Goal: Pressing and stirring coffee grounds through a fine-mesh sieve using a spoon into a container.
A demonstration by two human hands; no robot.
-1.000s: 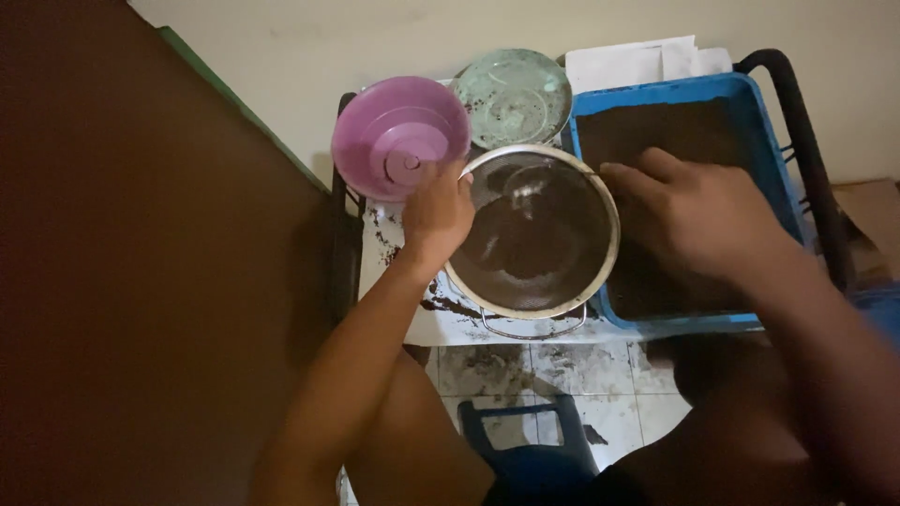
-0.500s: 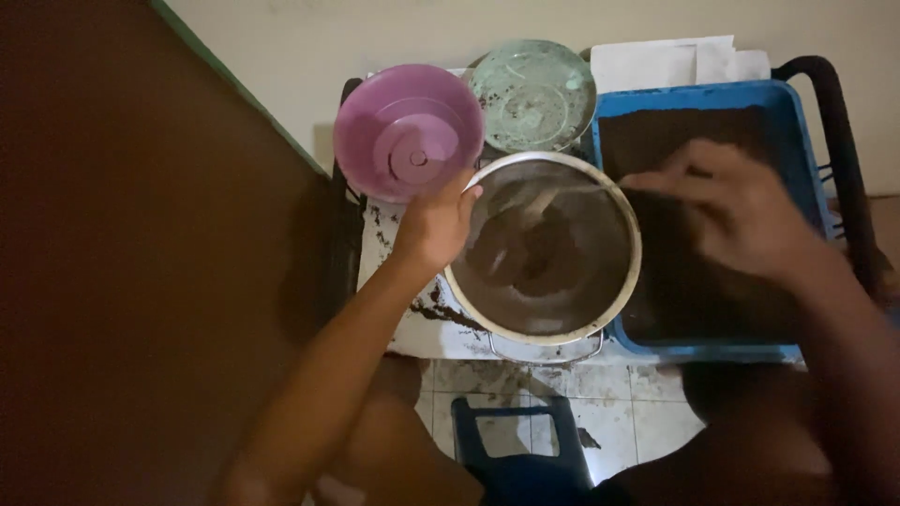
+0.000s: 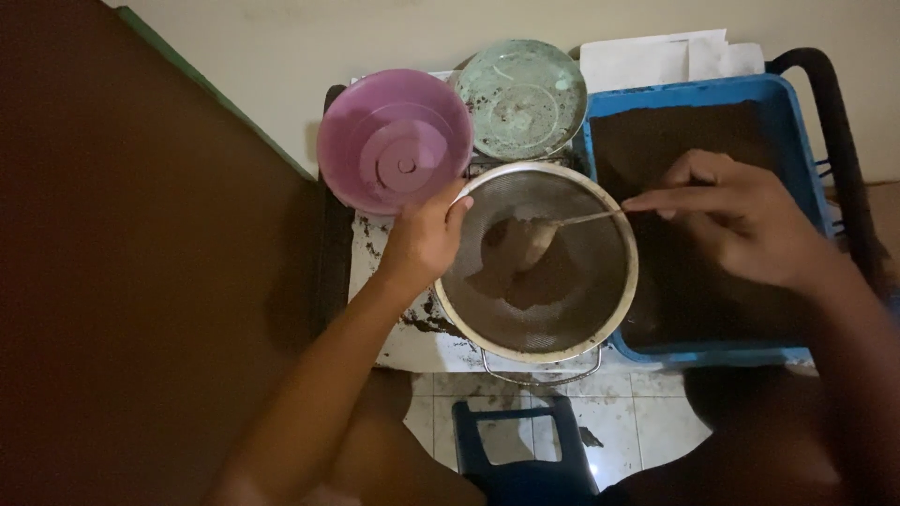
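Spoon [image 3: 548, 234] newly over sieve [image 3: 581, 309].

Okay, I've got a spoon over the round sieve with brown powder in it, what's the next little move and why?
Probably tip the spoon so its powder drops into the sieve. The right hand holds the spoon over the mesh, where a brown heap already lies, the left hand grips the sieve's rim, and the blue tray of powder sits beside it.
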